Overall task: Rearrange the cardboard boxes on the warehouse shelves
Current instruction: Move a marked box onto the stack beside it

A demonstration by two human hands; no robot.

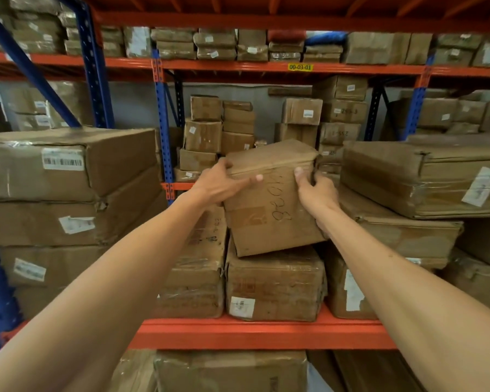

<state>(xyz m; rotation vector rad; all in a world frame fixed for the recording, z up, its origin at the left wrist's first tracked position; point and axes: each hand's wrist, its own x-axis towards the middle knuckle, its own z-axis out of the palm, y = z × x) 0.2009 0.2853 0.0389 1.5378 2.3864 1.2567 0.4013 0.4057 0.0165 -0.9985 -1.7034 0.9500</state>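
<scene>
A brown cardboard box (270,210) with handwriting on its front sits tilted on top of a taped box (275,284) in the middle of the orange shelf (260,333). My left hand (224,185) grips its upper left edge, fingers over the top. At the box's right side my right hand (317,193) holds on, thumb on the front face. Both arms reach forward from the bottom of the view.
Large stacked boxes (65,188) fill the shelf to the left, flat wrapped boxes (425,179) pile up on the right. Smaller boxes (207,137) stand on a rear rack. Blue uprights (164,131) and an orange beam (266,67) cross above.
</scene>
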